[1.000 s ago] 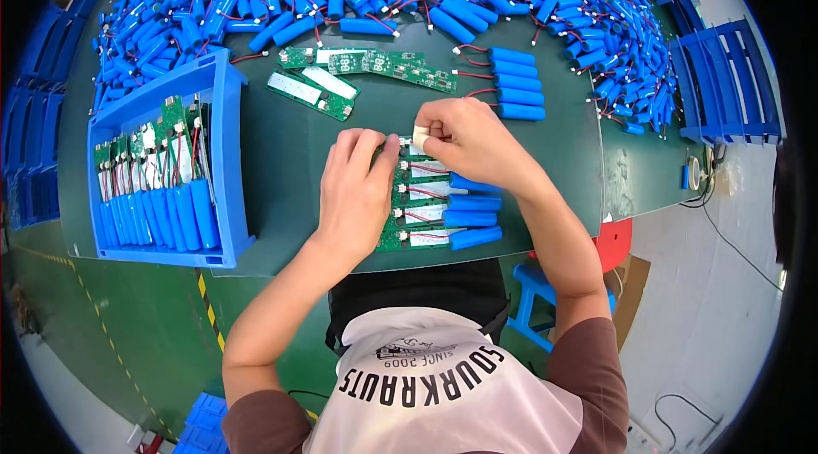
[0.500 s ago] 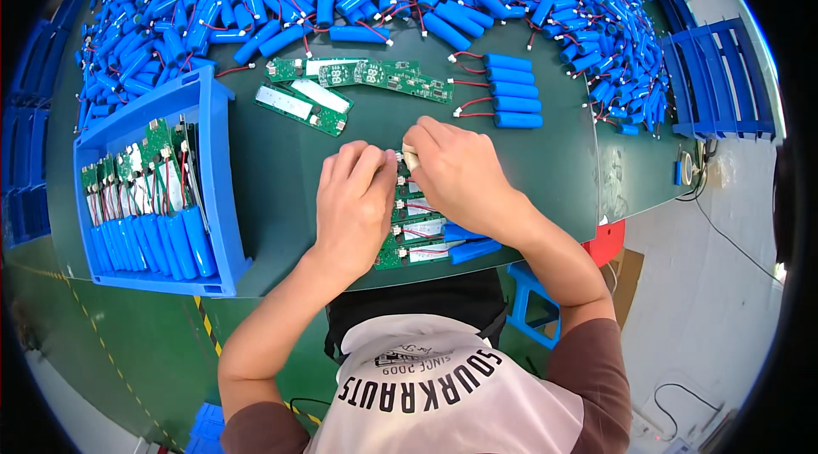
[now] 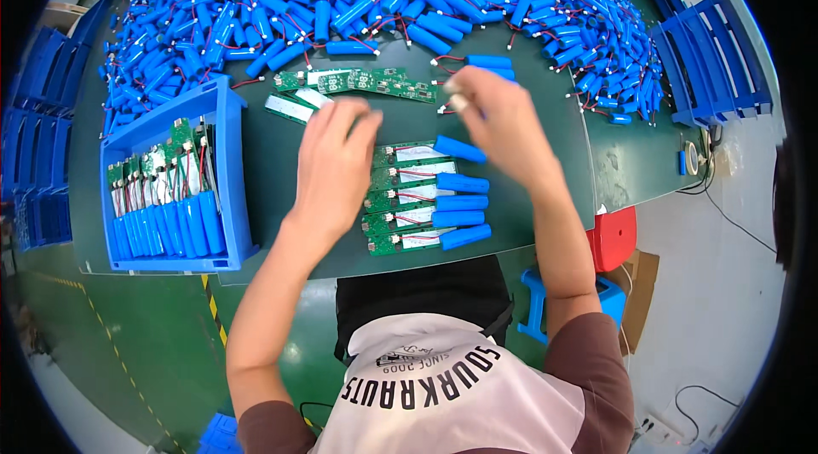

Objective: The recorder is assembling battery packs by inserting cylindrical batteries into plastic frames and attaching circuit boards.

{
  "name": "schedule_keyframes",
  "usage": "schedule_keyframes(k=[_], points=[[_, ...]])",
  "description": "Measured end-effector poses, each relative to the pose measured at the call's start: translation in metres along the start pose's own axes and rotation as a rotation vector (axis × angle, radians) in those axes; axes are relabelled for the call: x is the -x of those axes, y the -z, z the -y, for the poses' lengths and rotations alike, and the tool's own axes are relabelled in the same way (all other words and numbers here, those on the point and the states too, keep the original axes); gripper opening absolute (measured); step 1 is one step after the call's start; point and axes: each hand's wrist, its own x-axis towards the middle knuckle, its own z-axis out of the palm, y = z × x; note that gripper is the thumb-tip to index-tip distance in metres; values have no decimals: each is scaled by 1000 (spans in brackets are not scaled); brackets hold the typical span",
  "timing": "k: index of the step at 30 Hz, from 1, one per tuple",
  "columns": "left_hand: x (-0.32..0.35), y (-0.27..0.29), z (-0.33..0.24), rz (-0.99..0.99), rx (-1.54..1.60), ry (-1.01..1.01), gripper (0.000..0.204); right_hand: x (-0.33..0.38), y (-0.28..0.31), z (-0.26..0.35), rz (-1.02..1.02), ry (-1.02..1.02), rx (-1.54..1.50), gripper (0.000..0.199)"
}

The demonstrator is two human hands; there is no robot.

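Observation:
My left hand [image 3: 332, 160] reaches over the near edge of the loose green circuit boards [image 3: 415, 90], thumb and fingers apart. My right hand [image 3: 501, 121], with pale covers on fingertips, hovers at the short row of blue batteries [image 3: 489, 62], fingers apart beside their wires; it hides part of that row. Between my forearms lies a column of circuit boards [image 3: 379, 222] with white pads, each joined by red and black wires to a blue battery [image 3: 464, 237]. The top battery [image 3: 460, 149] tilts toward my right wrist.
A blue bin [image 3: 234, 166] on the left holds wired boards with batteries standing in rows. A huge heap of blue batteries [image 3: 281, 6] covers the far side of the table. Blue racks [image 3: 711, 62], a tape roll [image 3: 691, 159] and a red stool [image 3: 613, 239] are at the right.
Both hands have moved apart and away from the column's top board, which now shows its wired battery. The left went toward the loose boards, the right toward the battery row.

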Motion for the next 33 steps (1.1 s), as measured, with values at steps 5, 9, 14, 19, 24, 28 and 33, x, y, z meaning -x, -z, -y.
schedule_keyframes(k=[5,9,14,19,24,28,33], points=[[-48,-33,23,-16,-212,-269,27,5,0,-21,78,174,274,14],[-55,-40,28,-54,-65,-248,26,9,-17,-35,31,210,288,10],[-38,-22,22,214,257,136,23,9,-5,-32,-38,96,24,10],[-22,-28,-5,127,206,41,20,9,-8,-23,-42,103,-210,16],[-27,-37,-19,52,713,490,13,8,-17,-17,-75,243,-148,16],[-19,-41,-24,-64,514,281,16,12,-23,-13,32,2,-431,11],[-7,-16,-31,-165,295,364,23,4,-13,-15,124,-43,-409,10]])
